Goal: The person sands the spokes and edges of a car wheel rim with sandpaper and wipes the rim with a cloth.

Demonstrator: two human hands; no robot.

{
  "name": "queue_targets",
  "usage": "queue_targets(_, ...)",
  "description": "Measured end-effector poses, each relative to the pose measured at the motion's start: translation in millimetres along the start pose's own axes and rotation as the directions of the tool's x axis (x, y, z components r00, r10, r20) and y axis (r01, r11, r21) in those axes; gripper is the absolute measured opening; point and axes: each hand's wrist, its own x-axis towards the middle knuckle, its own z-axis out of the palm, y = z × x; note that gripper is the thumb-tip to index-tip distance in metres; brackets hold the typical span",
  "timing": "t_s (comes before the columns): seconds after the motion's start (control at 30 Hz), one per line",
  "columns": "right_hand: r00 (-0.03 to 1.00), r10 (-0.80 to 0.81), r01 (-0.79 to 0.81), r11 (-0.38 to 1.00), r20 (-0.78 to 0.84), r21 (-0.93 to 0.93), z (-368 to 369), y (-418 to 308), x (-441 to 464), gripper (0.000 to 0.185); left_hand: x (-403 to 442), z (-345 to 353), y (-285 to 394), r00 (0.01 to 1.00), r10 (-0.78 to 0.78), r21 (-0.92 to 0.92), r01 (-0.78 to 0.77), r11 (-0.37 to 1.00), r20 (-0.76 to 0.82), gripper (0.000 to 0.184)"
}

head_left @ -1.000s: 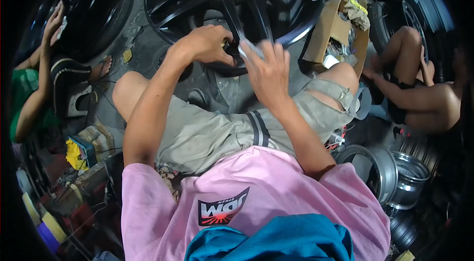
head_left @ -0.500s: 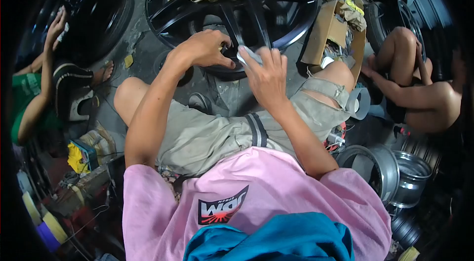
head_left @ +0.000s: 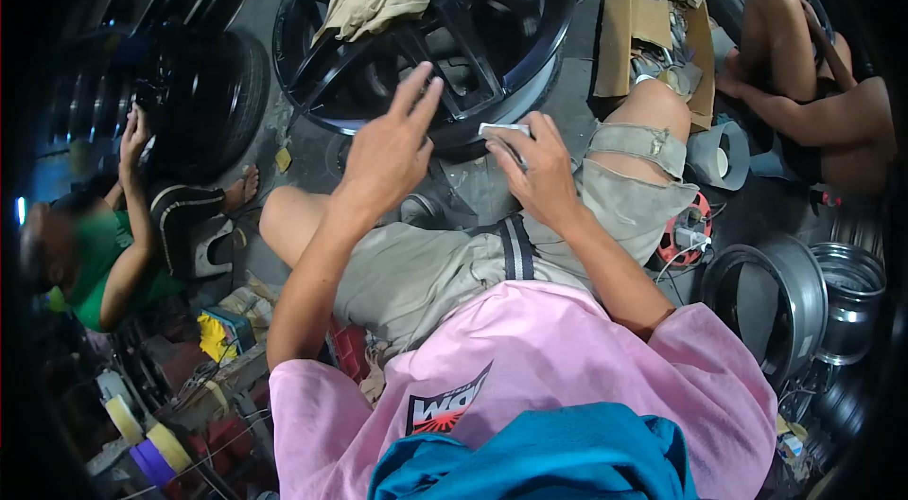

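Over grey workshop floor [head_left: 583, 57], near black wheel [head_left: 465, 36], left hand [head_left: 383, 157] spread, right hand [head_left: 544, 167] clamped on white piece [head_left: 503, 130]

A glossy black multi-spoke wheel rim [head_left: 480, 57] lies tilted before my knees, a crumpled tan cloth [head_left: 374, 4] draped over its spokes; a small, flat white pad [head_left: 503, 129] is pinched in my right hand [head_left: 541, 164] near its edge.

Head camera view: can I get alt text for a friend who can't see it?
A seated person in a pink shirt holds a small pale object in the right hand, the left hand open, before a black spoked wheel with a beige cloth on it. One person is at left, another at right, near a cardboard box.
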Motion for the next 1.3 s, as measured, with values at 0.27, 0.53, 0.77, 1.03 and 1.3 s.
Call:
queue_targets(0.27, 0.945, 0.252, -0.206, 0.954, -0.209, 0.219, -10, 7, 4, 0.016, -19, 35, 27, 0.991, 0.049, 0.341, -0.090, 0.936, 0.126, 0.085)
queue_targets(0.53, 0.874, 0.486, -0.413, 0.738, 0.004, 0.535, -10, 13, -1, 0.031, -35, 12, 69, 0.871, 0.072, -0.150, 0.002, 0.989, 0.487, 0.064)
queue_targets(0.77, 0.817, 0.550, -0.503, 0.529, 0.175, 0.684, -9, 9, 1, 0.029, -21, 11, 46, 0.985, -0.112, -0.107, 0.126, 0.986, 0.128, 0.067)
queue_targets(1.03, 0.819, 0.537, -0.481, 0.443, 0.205, 0.757, -8, 14, 1, 0.022, -16, 18, 38, 0.980, -0.098, 0.086, 0.084, 0.993, 0.172, 0.080)
queue_targets(1.3, 0.865, 0.417, -0.395, 0.228, 0.278, 0.890, -8, 6, 2, 0.013, -23, 4, 20, 0.971, -0.060, 0.127, 0.030, 0.991, 0.233, 0.087)
